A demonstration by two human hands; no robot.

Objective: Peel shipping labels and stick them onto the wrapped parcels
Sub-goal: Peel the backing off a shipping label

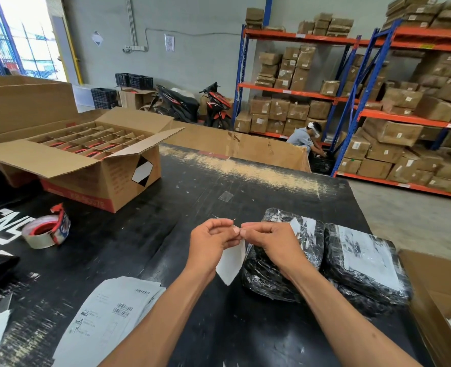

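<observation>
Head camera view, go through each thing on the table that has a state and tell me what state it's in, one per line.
Shipping label: held up, pinched at its top by both hands, hanging down.
Left hand: pinching the label.
Right hand: pinching the label.
Near parcel: wrapped, on the table.
Right parcel: wrapped, label already on.
Cardboard box: flaps open.
Label stack: lying flat.
Tape dispenser: resting, untouched.

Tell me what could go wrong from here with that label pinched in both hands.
1. Both hands, left hand and right hand, pinch the label's top edge; it hangs loose, so once peeled it could curl and stick to itself or the fingers.
2. The parcel under the right hand has crinkled wrap; the label may crease there.
3. The far-right parcel already carries a label; double-labelling is possible.
</observation>
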